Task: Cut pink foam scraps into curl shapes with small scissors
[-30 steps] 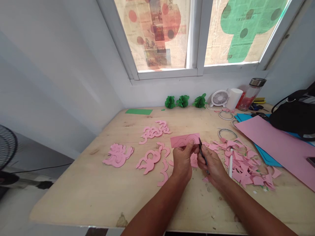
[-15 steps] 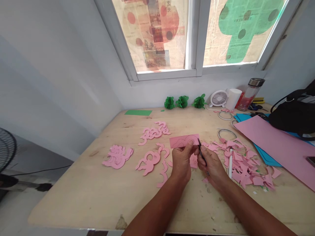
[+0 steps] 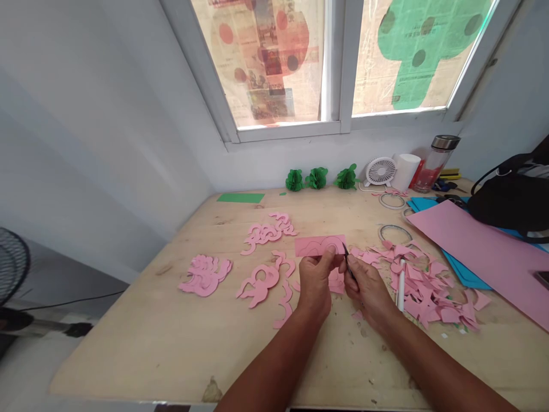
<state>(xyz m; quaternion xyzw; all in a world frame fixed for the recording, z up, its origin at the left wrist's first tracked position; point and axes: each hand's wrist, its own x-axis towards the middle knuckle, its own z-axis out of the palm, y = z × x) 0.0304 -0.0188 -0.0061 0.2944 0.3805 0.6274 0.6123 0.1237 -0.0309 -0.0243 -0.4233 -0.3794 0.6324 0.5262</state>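
My left hand point(image 3: 316, 278) pinches the lower edge of a pink paper strip point(image 3: 306, 246) with curved lines drawn on it. Dark scissors point(image 3: 348, 260) are in my right hand point(image 3: 366, 286), their blades at the right end of the strip. My two hands nearly touch. Left of them lie cut pink curly shapes point(image 3: 259, 283), with another group point(image 3: 268, 232) behind and a stack point(image 3: 205, 274) farther left. Pink scraps point(image 3: 429, 286) are heaped to the right of my right hand, with a white pen point(image 3: 401, 286) among them.
Green paper ornaments point(image 3: 318, 178), a small white fan point(image 3: 380, 171) and a glass bottle point(image 3: 437, 163) stand along the wall. Tape rings point(image 3: 395, 233), blue sheets point(image 3: 467, 269), a large pink sheet point(image 3: 484, 252) and a black bag point(image 3: 510, 200) lie at the right.
The scissor blades look more closed on the strip's right end than before. Both hands keep nearly the same place, and the view has shifted slightly.
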